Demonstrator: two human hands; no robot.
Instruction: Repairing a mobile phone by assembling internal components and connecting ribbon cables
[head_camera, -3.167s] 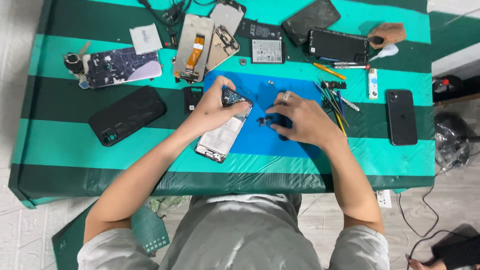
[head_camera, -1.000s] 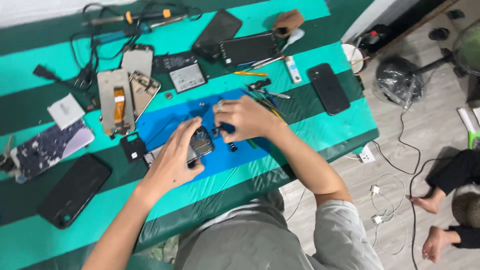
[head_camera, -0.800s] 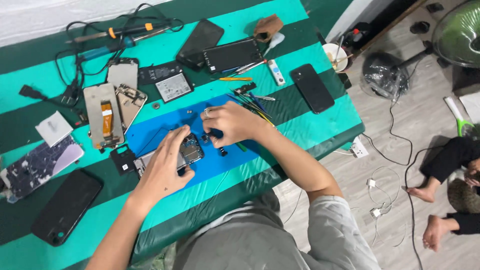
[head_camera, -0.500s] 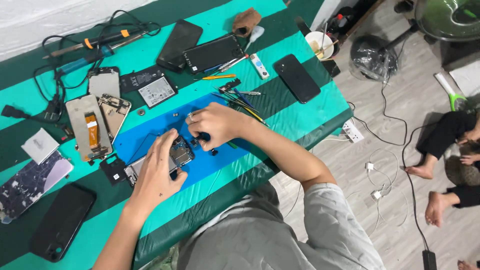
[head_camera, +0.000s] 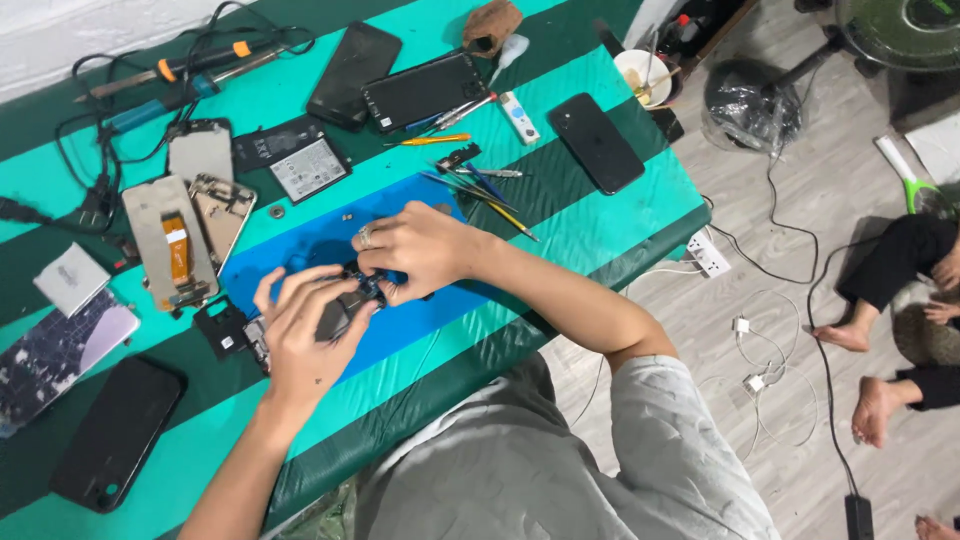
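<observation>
At the far left of the green-and-teal striped tablecloth (head_camera: 600, 235) lies a black smartphone with a glossy face (head_camera: 118, 432), and above it a phone with a cracked, mottled back panel (head_camera: 55, 352) beside a small pale square packet (head_camera: 70, 279). Further right sit two opened phone frames, one grey with an orange flex ribbon (head_camera: 170, 243) and one showing bare metal innards (head_camera: 222, 208), with a flat black battery bearing a white label (head_camera: 296, 160) behind them. On the blue rectangular work mat (head_camera: 440, 310) the left hand (head_camera: 305, 335) is curled over a dark opened phone body (head_camera: 335, 315), fingers spread along its top and thumb against its near edge, pinning it to the mat. The right hand (head_camera: 415, 250), a ring on one finger, meets it from the other side, fingertips pinched tight at the phone's upper end; what small piece they pinch cannot be made out. To the right lie thin tweezers and coloured-handled tools (head_camera: 485, 190), then a black phone lying face down (head_camera: 597, 143) near the table's corner. On the floor at far right another person's bare feet (head_camera: 870, 385) show.
</observation>
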